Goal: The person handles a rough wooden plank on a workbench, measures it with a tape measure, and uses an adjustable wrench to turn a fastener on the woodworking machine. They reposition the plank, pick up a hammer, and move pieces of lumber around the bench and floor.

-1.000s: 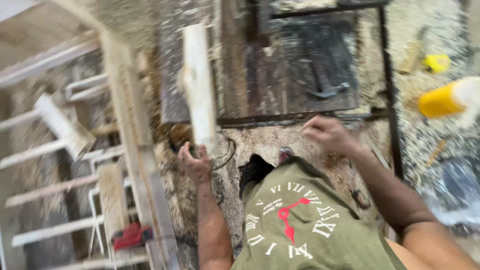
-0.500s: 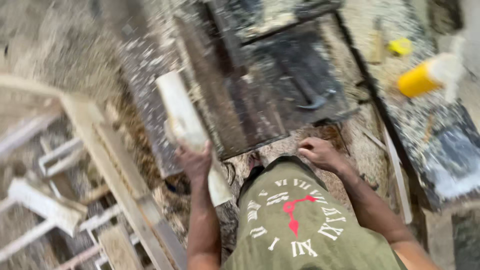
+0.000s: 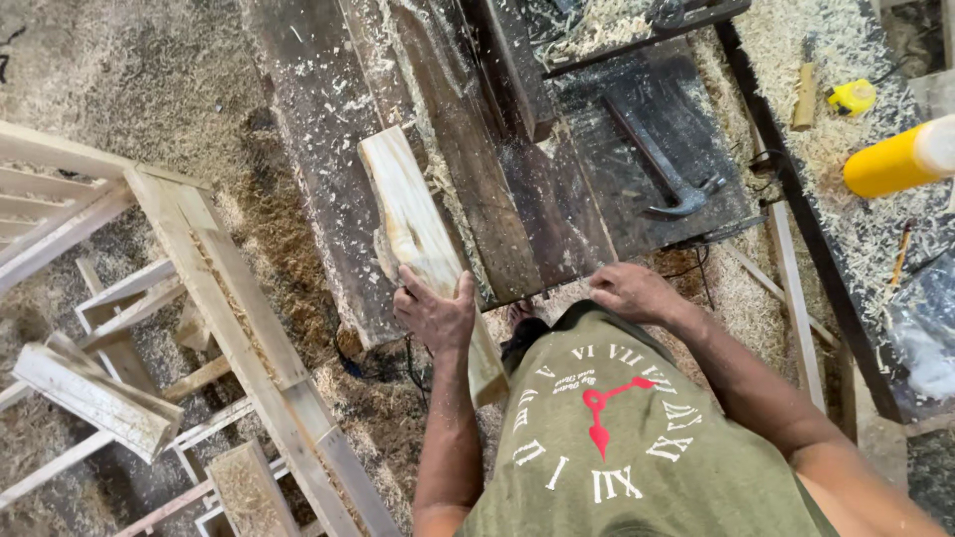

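Overhead view, sawdust everywhere. The left hand [image 3: 436, 313] lies on top of a pale wooden board [image 3: 418, 234], fingers [image 3: 466, 290] wrapped over its right edge, thumb on the left edge: a closed hold on the board. The board lies lengthwise on the dark worktop [image 3: 318, 149], its far end well onto the planks, its near end jutting off the near edge towards the person's body. The hold sits close to where the board leaves the worktop, which likely steadies the overhanging part and keeps the piece flat.

The right hand [image 3: 632, 293] rests at the near edge of the worktop, just right of the board and apart from it. Fingers curled downward; whether they grasp anything cannot be told. It looks like a bracing hand.

The board: light, fresh-cut wood, far paler than the planks beneath. Roughly rectangular, square-cut far end, smooth upper face with faint grain. A rough, irregular bulge shows on the left edge just beyond the hand.

Nearby: a claw hammer [image 3: 662, 164] lies on the worktop to the right, well apart from both hands. A yellow cylinder [image 3: 885, 164] and a small yellow tape measure [image 3: 854, 96] sit on the far-right bench amid shavings. Pale wooden frames [image 3: 199, 298] stand on the floor to the left.
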### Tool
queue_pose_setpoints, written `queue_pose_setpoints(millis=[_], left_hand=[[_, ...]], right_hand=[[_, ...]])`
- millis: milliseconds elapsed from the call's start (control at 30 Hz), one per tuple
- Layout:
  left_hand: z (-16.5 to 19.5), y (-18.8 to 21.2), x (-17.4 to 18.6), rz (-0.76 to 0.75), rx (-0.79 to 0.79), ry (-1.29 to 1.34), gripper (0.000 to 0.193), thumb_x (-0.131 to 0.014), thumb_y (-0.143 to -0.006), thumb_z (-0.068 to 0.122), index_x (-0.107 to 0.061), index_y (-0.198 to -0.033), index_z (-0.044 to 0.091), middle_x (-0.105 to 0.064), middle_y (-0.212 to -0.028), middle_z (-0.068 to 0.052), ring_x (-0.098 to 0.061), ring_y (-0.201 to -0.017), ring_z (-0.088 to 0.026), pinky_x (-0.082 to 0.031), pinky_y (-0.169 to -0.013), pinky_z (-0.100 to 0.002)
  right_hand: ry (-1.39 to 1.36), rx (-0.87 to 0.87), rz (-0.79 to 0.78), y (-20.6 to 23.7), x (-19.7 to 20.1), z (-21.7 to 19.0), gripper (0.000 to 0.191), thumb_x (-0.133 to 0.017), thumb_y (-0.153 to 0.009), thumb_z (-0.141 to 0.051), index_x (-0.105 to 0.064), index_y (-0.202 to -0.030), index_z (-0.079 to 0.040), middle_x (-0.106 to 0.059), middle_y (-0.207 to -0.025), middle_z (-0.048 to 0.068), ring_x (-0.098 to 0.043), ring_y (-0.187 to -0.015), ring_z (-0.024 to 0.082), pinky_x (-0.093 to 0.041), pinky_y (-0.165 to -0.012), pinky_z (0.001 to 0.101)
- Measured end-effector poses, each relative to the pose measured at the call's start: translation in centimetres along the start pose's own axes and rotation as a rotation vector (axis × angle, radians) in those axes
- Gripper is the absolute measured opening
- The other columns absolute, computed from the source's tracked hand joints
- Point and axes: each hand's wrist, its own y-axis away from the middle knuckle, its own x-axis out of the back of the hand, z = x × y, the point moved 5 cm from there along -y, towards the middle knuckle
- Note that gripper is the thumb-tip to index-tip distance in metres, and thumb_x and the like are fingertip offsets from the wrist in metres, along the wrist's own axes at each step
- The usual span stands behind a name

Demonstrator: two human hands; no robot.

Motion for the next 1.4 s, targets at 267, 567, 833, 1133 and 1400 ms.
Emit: queue_pose_setpoints(millis=[267, 567, 833, 1133, 1400], left_hand=[[-0.3, -0.1, 0.0, -0.119, 0.045, 0.062, 0.132, -0.087, -0.066, 0.07, -0.015, -0.157, 0.009, -0.036, -0.127, -0.025, -0.041, -0.111, -0.034, -0.043, -0.092, -0.059], [-0.1, 1.8, 3.4, -0.214, 0.103, 0.359, 0.143, -0.094, -0.059, 0.055, -0.008, -0.16, 0.001, -0.034, -0.144, -0.026, -0.04, -0.129, -0.04, -0.044, -0.105, -0.059], [-2.3, 8.4, 3.5, -0.609, 0.558, 0.568, 0.148, -0.095, -0.058, 0.057, -0.003, -0.16, 0.0, -0.046, -0.147, -0.027, -0.058, -0.124, -0.039, -0.047, -0.106, -0.051], [-4.0, 8.4, 2.5, -0.621, 0.527, 0.522, 0.112, -0.088, -0.057, 0.065, -0.049, -0.137, -0.003, -0.069, -0.125, -0.021, -0.072, -0.11, -0.031, -0.058, -0.097, -0.041], [-5.6, 8.3, 3.5, -0.52, 0.586, 0.519, 0.121, -0.091, -0.056, 0.061, -0.038, -0.142, -0.005, -0.061, -0.132, -0.024, -0.065, -0.118, -0.033, -0.056, -0.098, -0.044]], right_hand=[[-0.038, 0.021, -0.008, -0.6, -1.1, -1.1, 0.032, -0.067, -0.088, -0.033, -0.072, -0.11, -0.009, -0.074, -0.108, 0.012, -0.071, -0.102, 0.03, -0.056, -0.089, 0.0411], [-0.079, 0.002, -0.027, 1.0, -3.1, 0.4, 0.033, -0.07, -0.087, -0.032, -0.074, -0.112, -0.011, -0.074, -0.107, 0.012, -0.071, -0.1, 0.03, -0.056, -0.087, 0.0405], [-0.164, -0.064, 0.023, 2.2, -3.5, 2.8, 0.03, -0.071, -0.088, -0.03, -0.074, -0.108, -0.008, -0.075, -0.104, 0.013, -0.073, -0.098, 0.029, -0.057, -0.086, 0.0398], [-0.145, 0.025, -0.016, 1.1, -3.6, 0.1, 0.031, -0.069, -0.087, -0.031, -0.073, -0.11, -0.01, -0.075, -0.104, 0.014, -0.071, -0.098, 0.031, -0.056, -0.086, 0.0414], [-0.104, 0.065, -0.016, 1.2, -3.4, -0.2, 0.03, -0.066, -0.089, -0.032, -0.072, -0.107, -0.009, -0.072, -0.104, 0.013, -0.069, -0.101, 0.033, -0.055, -0.088, 0.0438]])
